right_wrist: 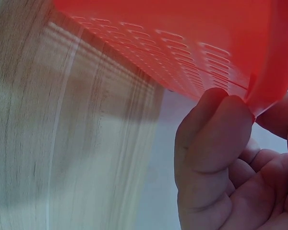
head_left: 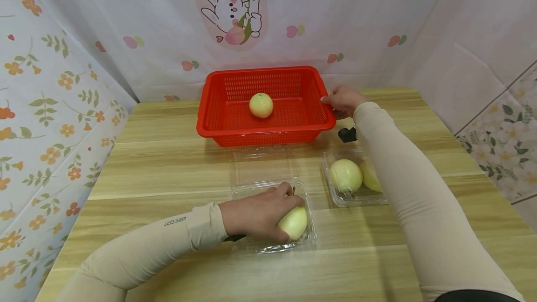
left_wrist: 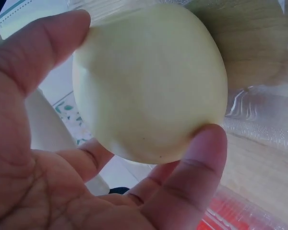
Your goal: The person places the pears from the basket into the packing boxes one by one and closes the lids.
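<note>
In the head view my left hand (head_left: 264, 213) grips a pale yellow pear (head_left: 293, 223) with a short dark stem, over the base of an open clear plastic clamshell box (head_left: 311, 236). The left wrist view shows the thumb and fingertips spread around the smooth pear (left_wrist: 153, 86). My right hand (head_left: 345, 100) pinches the right rim of a red plastic basket (head_left: 262, 137); in the right wrist view, thumb and curled fingers (right_wrist: 216, 129) take its edge. One round yellow fruit (head_left: 261, 106) with a faint blush lies inside the basket.
A second clear box (head_left: 341, 202), partly behind the right forearm, holds yellow fruits (head_left: 346, 176). A small black object (head_left: 347, 134) shows by the right wrist. The wooden table (head_left: 168, 162) ends at a printed cloth backdrop (head_left: 168, 59).
</note>
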A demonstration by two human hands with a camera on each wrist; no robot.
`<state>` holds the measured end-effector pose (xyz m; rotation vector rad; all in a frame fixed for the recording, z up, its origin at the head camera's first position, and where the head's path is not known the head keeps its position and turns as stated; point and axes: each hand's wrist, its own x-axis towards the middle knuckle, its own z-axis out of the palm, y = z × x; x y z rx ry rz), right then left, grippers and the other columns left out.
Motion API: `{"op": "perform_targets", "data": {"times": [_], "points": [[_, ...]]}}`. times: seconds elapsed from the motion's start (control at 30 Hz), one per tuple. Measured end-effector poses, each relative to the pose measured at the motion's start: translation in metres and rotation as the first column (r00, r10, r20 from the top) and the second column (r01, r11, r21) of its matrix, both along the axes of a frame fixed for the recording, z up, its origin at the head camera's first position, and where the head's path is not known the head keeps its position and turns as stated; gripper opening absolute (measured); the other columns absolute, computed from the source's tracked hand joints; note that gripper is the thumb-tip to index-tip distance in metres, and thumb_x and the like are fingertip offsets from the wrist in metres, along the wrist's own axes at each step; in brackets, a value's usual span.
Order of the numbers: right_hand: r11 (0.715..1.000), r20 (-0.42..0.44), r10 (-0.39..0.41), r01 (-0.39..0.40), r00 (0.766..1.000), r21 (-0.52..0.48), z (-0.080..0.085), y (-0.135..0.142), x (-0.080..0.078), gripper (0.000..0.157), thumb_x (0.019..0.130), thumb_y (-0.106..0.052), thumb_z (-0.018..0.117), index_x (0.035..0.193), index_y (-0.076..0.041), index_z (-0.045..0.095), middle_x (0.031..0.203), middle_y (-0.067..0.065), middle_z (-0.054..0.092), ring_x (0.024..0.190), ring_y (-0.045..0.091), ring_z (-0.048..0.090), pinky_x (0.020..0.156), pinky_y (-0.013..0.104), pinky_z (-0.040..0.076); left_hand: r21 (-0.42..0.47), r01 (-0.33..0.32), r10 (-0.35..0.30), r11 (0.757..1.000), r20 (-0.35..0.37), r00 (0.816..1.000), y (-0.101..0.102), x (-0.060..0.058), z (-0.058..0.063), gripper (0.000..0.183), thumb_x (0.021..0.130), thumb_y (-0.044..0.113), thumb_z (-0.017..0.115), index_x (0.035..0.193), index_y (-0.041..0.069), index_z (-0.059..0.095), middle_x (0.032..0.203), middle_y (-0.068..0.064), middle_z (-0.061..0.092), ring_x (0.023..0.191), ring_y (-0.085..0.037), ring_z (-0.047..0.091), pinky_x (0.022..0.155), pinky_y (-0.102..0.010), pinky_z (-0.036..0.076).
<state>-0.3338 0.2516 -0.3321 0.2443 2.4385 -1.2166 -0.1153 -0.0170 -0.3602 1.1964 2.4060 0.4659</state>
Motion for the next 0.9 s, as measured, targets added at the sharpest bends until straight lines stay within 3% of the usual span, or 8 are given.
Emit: {"op": "perform_targets", "data": {"times": [0.37,0.53,0.9], "points": [[1.000,0.003,-0.006,0.006,1.000,0.007,0.001,-0.001,0.001,0.031,0.102,-0.026,0.055,0.117,0.002,0.050,0.112,0.020,0.062,0.081,0.025,0.070,0.076,0.039,0.059,-0.022,0.014,-0.015,1.000,-0.039,0.999,-0.004,0.000,0.001,0.058,0.081,0.034,0.078,0.133,0.020,0.056,0.129,-0.007,0.048,0.104,-0.020,0.055,0.085,-0.027,0.047],[1.000,0.004,-0.008,0.008,1.000,0.009,0.001,0.000,0.002,0.030,0.102,-0.026,0.055,0.115,0.001,0.049,0.112,0.020,0.061,0.079,0.025,0.070,0.075,0.039,0.059,-0.016,-0.009,0.009,1.000,-0.030,1.000,-0.007,-0.001,0.004,0.056,0.082,0.034,0.076,0.133,0.020,0.057,0.131,-0.006,0.049,0.107,-0.021,0.056,0.086,-0.029,0.048],[1.000,-0.004,-0.008,0.008,1.000,0.011,0.001,0.000,0.002,0.032,0.103,-0.025,0.054,0.118,0.002,0.050,0.111,0.020,0.062,0.077,0.023,0.071,0.074,0.039,0.059,0.013,-0.029,0.029,0.999,-0.019,0.999,-0.014,-0.002,0.007,0.052,0.083,0.033,0.075,0.130,0.020,0.057,0.119,-0.004,0.052,0.098,-0.017,0.054,0.081,-0.028,0.047]]}}
